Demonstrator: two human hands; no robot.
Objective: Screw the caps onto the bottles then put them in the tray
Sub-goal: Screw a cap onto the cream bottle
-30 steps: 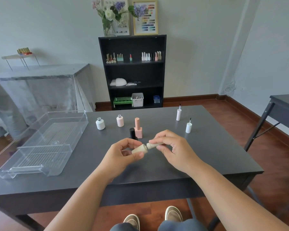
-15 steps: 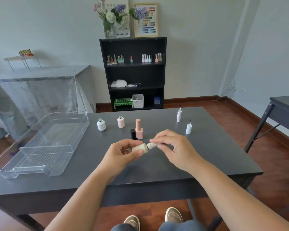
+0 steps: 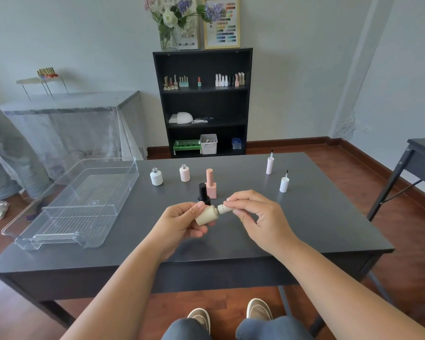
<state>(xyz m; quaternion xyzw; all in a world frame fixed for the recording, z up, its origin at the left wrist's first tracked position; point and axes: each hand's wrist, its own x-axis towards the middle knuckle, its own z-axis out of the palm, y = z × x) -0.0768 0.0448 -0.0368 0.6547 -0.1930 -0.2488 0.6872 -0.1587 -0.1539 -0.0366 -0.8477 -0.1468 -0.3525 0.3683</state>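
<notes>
At the far left of the dark grey table (image 3: 317,217) lies the clear plastic tray (image 3: 66,207), overhanging the table's left edge, with nothing visible inside it. To its right, toward the far side, stands a white bottle (image 3: 156,177) with its neck bare, and just right of that a pale pink bottle (image 3: 184,173), also without a cap. Nearer and further right, a black capped bottle (image 3: 203,194) stands just beside a taller pink capped bottle (image 3: 210,184); whether the two touch cannot be told. In front of these, above the table's middle, the left hand (image 3: 182,224) grips the body of a cream bottle (image 3: 207,215), thumb on top and fingers curled beneath, the bottle tilted with its neck pointing up and to the right. The right hand (image 3: 258,217) meets it there, its thumb and fingertips pinched around the cream cap (image 3: 223,208), which sits on the bottle's neck; how far it is screwed down cannot be told. Farther right, well apart from the hands, a ribbed pale pink cap (image 3: 270,165) stands upside down with its brush pointing up, and nearer, to its right, a white cap (image 3: 284,184) stands the same way.
</notes>
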